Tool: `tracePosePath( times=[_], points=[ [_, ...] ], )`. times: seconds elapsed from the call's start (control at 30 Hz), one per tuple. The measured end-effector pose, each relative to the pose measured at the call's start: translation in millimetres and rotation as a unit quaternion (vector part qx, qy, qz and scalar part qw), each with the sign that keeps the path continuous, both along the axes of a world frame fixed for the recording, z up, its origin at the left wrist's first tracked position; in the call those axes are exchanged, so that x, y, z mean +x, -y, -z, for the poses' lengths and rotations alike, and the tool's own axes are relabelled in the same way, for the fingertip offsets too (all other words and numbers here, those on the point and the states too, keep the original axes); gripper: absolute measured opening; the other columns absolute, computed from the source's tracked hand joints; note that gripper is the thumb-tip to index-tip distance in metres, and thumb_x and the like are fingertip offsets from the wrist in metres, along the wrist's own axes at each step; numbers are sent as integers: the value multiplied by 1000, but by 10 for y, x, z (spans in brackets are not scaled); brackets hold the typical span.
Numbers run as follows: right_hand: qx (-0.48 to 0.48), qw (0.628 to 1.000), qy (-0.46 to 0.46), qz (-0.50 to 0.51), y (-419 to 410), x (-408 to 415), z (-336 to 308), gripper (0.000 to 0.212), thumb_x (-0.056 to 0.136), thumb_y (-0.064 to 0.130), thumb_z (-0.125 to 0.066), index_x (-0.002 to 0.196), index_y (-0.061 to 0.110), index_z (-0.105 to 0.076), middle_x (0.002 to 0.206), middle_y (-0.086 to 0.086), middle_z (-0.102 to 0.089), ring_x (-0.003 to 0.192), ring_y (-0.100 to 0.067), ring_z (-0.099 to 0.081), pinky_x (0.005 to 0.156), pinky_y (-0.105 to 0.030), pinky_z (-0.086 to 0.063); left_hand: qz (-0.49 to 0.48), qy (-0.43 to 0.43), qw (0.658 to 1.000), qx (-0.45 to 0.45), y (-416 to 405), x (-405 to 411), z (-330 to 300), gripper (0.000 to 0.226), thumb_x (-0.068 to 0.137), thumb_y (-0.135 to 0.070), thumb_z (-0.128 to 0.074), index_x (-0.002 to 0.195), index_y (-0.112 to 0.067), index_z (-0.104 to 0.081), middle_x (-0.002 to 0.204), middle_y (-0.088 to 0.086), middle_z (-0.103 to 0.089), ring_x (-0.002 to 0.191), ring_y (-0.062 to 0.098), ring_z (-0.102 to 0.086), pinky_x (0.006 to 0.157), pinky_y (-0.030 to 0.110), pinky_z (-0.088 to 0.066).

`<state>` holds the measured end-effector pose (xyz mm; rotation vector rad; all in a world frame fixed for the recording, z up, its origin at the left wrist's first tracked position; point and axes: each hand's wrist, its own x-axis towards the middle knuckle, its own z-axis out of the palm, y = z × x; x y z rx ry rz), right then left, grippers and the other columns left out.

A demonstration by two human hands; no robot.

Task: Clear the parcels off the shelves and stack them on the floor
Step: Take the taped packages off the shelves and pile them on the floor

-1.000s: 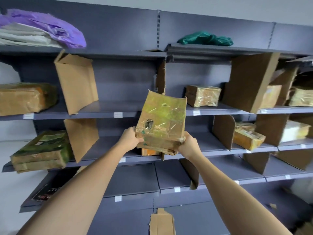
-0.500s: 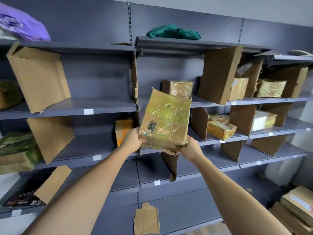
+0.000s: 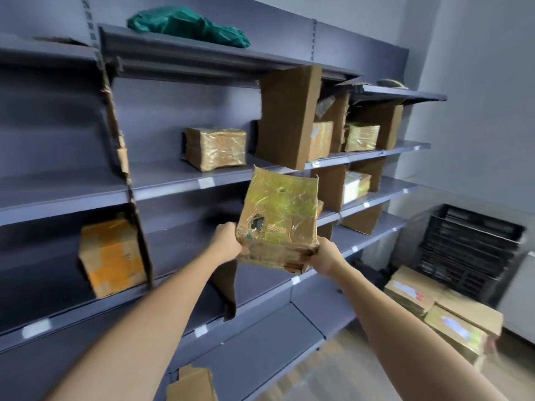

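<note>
I hold a yellow-green taped parcel (image 3: pixel 279 215) in front of the grey shelves (image 3: pixel 173 183), off any shelf, tilted toward me. My left hand (image 3: pixel 227 241) grips its lower left corner and my right hand (image 3: pixel 325 256) grips its lower right corner. More parcels sit on the shelves: a tape-wrapped one (image 3: pixel 215 148) on the upper middle shelf, an orange one (image 3: pixel 111 254) at the left, and others (image 3: pixel 362 136) further right. A stack of parcels (image 3: pixel 445 311) lies on the floor at the right.
Brown cardboard dividers (image 3: pixel 288 117) stand between the shelf bays. A green bag (image 3: pixel 188 24) lies on the top shelf. Black plastic crates (image 3: pixel 469 250) are stacked in the right corner behind the floor pile. Wooden floor shows at the bottom right.
My view has swung to the right, bringing the floor stack and crates into sight. The parcel stays in both hands and has moved right along the shelves.
</note>
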<state>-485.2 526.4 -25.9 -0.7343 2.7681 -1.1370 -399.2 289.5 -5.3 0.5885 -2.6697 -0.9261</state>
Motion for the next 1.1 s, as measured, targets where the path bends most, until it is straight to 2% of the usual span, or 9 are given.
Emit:
tracePosePath(
  times=[0.23,0.33,0.4,0.47,0.53,0.67,0.87,1.0,1.1],
  points=[
    [87,991,20,102,-556,-324,179,21,76,16,-71,96,11,-71,87,-4,-72,83,-24,-66,67,-29,-47,123,48,991,5,-359,-874,325,40,63,-24,-92,89,-11,-65,98,7,-68,85,22,-65,63,29,-49],
    [93,984,36,150,-840,-422,268,22,77,20,-74,97,11,-73,83,-2,-70,85,-26,-67,68,-30,-49,182,72,980,35,-637,-1157,396,33,70,-17,-88,89,-18,-61,94,5,-68,85,20,-62,70,29,-49],
    [90,976,46,194,-1062,-515,314,19,76,23,-76,89,10,-70,84,-8,-72,84,-29,-69,73,-38,-56,229,98,967,46,-817,-1410,482,53,63,-31,-92,105,-19,-62,102,4,-71,92,21,-64,83,38,-55],
    [84,969,47,229,-1304,-637,361,17,73,26,-78,76,16,-65,83,-9,-72,84,-30,-70,74,-43,-58,264,115,956,61,-844,-2103,898,91,43,-63,-91,119,-23,-60,114,0,-71,98,21,-66,88,46,-56],
    [79,964,54,249,-1536,-757,390,21,73,26,-78,68,18,-59,79,-7,-69,84,-29,-70,74,-43,-59,279,132,950,39,-1092,-2301,908,103,36,-74,-87,120,-20,-59,117,0,-68,99,21,-65,89,45,-55],
    [86,956,64,272,-1975,-1009,428,33,78,22,-77,60,20,-50,73,-1,-62,75,-23,-64,64,-35,-51,286,147,946,30,-1766,-2201,513,51,79,-26,-84,115,-5,-55,108,3,-61,102,23,-57,85,34,-49],
    [74,952,86,285,-2764,-1655,580,31,78,20,-75,60,20,-50,61,6,-55,67,-17,-59,54,-23,-42,289,149,945,-27,-2580,-2958,597,51,82,-23,-79,121,-7,-50,120,10,-56,106,29,-59,82,37,-52],
    [56,952,98,285,-3261,-2137,673,29,77,18,-76,59,18,-53,67,-1,-61,67,-19,-62,60,-32,-52,299,153,940,-51,-3118,-3487,561,47,77,-21,-81,113,-10,-52,112,9,-58,100,27,-60,85,42,-55],
    [46,952,113,281,-3611,-2459,763,25,77,16,-76,62,15,-56,71,-4,-64,71,-24,-67,69,-38,-58,299,167,938,-49,-3435,-3877,635,47,73,-20,-80,110,-7,-54,109,13,-61,99,29,-62,76,40,-51]
  ],
)
